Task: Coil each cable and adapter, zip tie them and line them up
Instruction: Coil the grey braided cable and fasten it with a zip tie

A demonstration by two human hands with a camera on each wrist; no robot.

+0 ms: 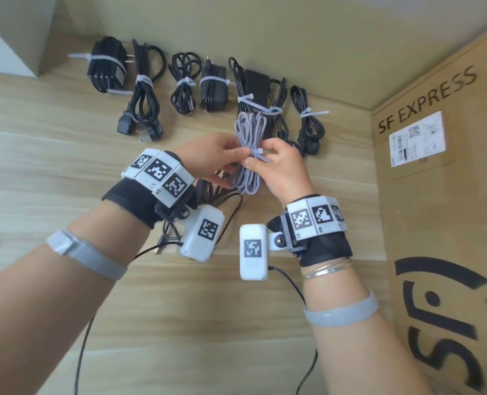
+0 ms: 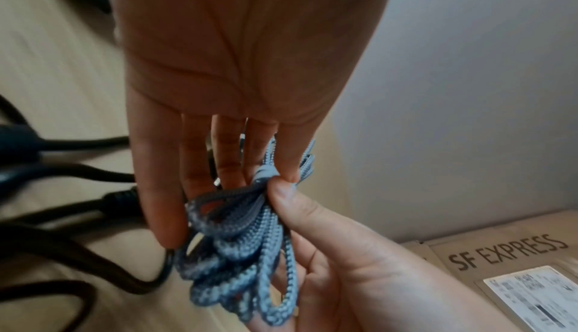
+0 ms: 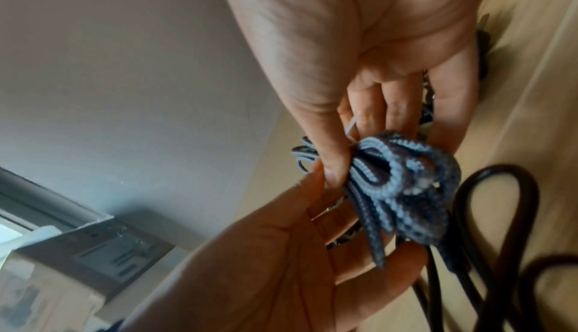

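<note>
Grey braided cable pinched mid-coil, left hand, right hand, both raised

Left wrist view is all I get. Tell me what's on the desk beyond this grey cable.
Observer: Head view shows a row of black bundles lined up along the wall, each zip-tied in white.
Operator: Report what the right hand is doing; I only see its thumb.
Observer: The right hand pinches a white zip tie round the middle of the braided cable; the tie's tail sticks out toward the right.
Operator: Say whether anything is still loose.
Observer: Under the left hand, thin black cable lies on the desk with no tie visible on it.
Operator: Name what's right of the work area.
Observer: A cardboard box printed SF EXPRESS.
</note>
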